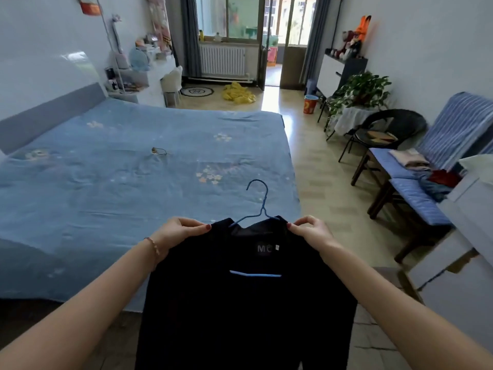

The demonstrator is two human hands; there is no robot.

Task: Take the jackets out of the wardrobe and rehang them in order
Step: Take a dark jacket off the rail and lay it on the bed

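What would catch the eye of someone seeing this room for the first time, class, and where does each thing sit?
First, the dark jacket on a blue hanger, held up front and centre, the left hand and right hand pinching its shoulders. Behind it the blue bed fills the left and middle. A yellow heap of cloth lies on the floor by the far balcony door.

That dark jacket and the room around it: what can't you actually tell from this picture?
- Dark jacket, head view: its lower part runs off the bottom edge; the front faces away.
- Blue hanger: its shoulders are hidden inside the jacket pinched by the left hand and right hand.
- Small object on the bed: too small to identify.
- Wardrobe: not in view.
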